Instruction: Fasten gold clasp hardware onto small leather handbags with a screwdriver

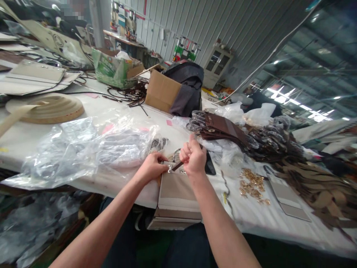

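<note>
A stack of beige and brown panels (178, 190) lies at the table's front edge, just in front of my body, its lower layers overhanging. My left hand (153, 166) pinches the upper left corner of the top panel, thumb beside a small silver metal fitting (170, 168). My right hand (193, 157) is closed in a fist round a dark brown flat strip (177, 166). The strip's lower end reaches down beside the fitting; whether it passes through cannot be made out. Behind the right hand, a black flat object (210, 163) is partly hidden.
Clear plastic bags (119, 147) of pale pieces lie left. Gold metal fittings (252, 186) are scattered right, near a grey-beige panel (288, 195) and brown straps (320, 186). Brown bags (223, 128) are piled behind. Farther back stand a cardboard box (162, 91) and a tape roll (52, 109).
</note>
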### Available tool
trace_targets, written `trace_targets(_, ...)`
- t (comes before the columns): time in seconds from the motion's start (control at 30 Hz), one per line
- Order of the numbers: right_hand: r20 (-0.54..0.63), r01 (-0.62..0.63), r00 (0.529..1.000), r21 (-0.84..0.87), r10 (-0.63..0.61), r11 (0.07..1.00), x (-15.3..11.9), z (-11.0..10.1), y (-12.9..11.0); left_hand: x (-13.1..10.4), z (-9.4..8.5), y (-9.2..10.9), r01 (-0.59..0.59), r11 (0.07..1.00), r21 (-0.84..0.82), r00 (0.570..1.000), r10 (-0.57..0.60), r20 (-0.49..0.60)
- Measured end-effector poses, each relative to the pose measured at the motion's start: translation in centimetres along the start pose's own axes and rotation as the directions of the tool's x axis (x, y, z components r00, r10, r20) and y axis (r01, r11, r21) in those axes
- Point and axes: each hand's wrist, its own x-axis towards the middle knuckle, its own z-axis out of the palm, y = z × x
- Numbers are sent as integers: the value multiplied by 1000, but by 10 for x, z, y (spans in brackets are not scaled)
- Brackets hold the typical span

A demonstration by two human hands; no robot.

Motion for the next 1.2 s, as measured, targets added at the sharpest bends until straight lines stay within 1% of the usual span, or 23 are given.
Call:
trace_targets(0.07,31,88,996,-53,-87,995,-13,2,2,0,0,1,16,1000,-22,1000,-16,5)
trace_targets(0.17,70,155,987,-142,-146,978,-25,7,13,-1,-1,3,10,999,-40,1000,-9,16)
trace_targets(0.27,72,218,976,-229,-207,949,-31,9,26,-3,-4,5,-11,999,-50,1000,12,25)
trace_targets(0.33,93,231,972,-263,-214,937,-32,10,29,-4,-5,6,-29,997,-66,999,31,32)
trace_targets(0.4,109,193,979,-256,-170,947,-26,10,25,-4,-5,5,-24,996,-84,999,28,43)
trace_targets(0.47,89,105,992,-194,-89,975,-12,10,16,-4,-4,3,2,997,-81,999,1,35)
trace_targets(0.57,4,-19,1000,-66,19,998,20,10,-1,-3,-1,0,16,999,-52,1000,-16,13)
trace_targets(0.63,-50,-85,995,-34,83,996,39,11,-5,-3,0,0,3,999,-34,1000,-3,5)
trace_targets(0.73,-78,-195,979,-54,190,979,57,14,1,-2,0,0,-6,1000,-8,1000,6,-3)
trace_targets(0.8,-71,-243,968,-66,239,968,60,14,9,-2,0,0,-2,1000,10,1000,3,-17)
trace_targets(0.87,-61,-255,966,-71,251,964,58,15,14,-1,0,-2,-5,1000,25,999,6,-34)
trace_targets(0.97,-35,-215,977,-115,212,970,49,16,17,0,1,-5,-13,999,31,999,14,-35)
trace_targets(1.1,52,-62,996,-233,76,971,27,19,20,1,1,-7,-21,1000,23,1000,21,1)
trace_targets(1.17,57,-15,998,-241,29,970,18,17,20,1,1,-7,-26,999,22,1000,26,2)
trace_targets(1.2,40,-20,999,-223,29,975,16,14,19,1,1,-7,-25,999,22,1000,25,0)
